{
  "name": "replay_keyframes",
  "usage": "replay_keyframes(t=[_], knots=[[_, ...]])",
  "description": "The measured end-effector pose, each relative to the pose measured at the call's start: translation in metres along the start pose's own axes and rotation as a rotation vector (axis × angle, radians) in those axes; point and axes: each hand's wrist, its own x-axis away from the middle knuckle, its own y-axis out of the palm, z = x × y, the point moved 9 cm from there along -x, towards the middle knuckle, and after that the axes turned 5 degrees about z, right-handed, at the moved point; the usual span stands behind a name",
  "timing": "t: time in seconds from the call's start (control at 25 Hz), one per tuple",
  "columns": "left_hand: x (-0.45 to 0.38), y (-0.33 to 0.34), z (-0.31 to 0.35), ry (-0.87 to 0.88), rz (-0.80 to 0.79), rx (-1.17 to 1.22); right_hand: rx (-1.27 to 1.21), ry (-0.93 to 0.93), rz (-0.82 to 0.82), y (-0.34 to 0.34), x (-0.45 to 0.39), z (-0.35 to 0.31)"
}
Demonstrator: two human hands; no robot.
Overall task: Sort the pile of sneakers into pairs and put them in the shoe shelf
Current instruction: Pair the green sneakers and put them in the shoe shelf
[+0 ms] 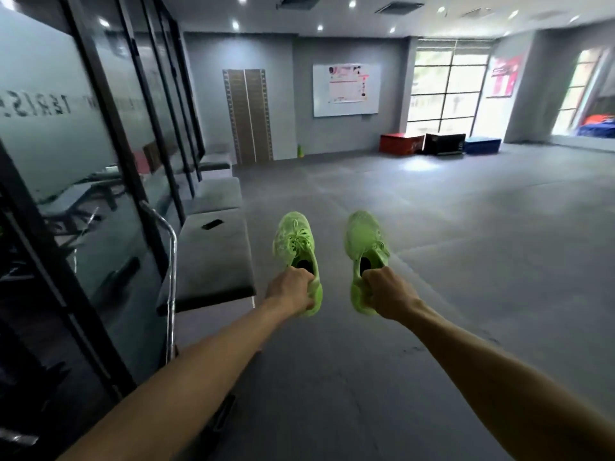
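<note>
Two neon green sneakers hang in the air in front of me, toes pointing away. My left hand (290,291) grips the heel collar of the left green sneaker (294,242). My right hand (387,292) grips the heel collar of the right green sneaker (364,239). Both arms are stretched forward above the grey floor. No shoe shelf and no pile of sneakers are in view.
A row of grey padded benches (213,257) runs along the glass wall (66,144) on the left, with a black phone (212,224) on the nearest one. A chrome door handle (169,261) stands by the glass. Red, black and blue boxes (439,144) sit at the far wall.
</note>
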Motion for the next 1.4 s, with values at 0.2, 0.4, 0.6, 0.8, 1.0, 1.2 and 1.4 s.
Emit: replay_keyframes(t=[0.2, 0.4, 0.6, 0.8, 1.0, 1.2, 1.4], knots=[[-0.116, 0.041, 0.037, 0.073, 0.001, 0.024, 0.025, 0.071, 0.024, -0.003, -0.076, 0.076], [-0.264, 0.082, 0.053, 0.106, 0.001, 0.030, 0.101, 0.072, 0.057, 0.011, -0.195, 0.147], [-0.398, 0.106, 0.071, 0.113, -0.023, 0.046, 0.116, 0.079, 0.051, 0.019, -0.309, 0.220], [-0.522, 0.139, 0.081, 0.084, -0.049, 0.039, 0.143, 0.092, 0.028, 0.035, -0.419, 0.294], [-0.657, 0.164, 0.097, 0.012, -0.033, 0.052, 0.142, 0.065, 0.021, 0.052, -0.550, 0.377], [-0.765, 0.167, 0.099, -0.050, -0.010, 0.021, 0.124, 0.002, -0.007, 0.060, -0.670, 0.424], [-0.859, 0.167, 0.064, -0.117, -0.007, -0.004, 0.084, -0.066, -0.034, 0.082, -0.782, 0.428]])
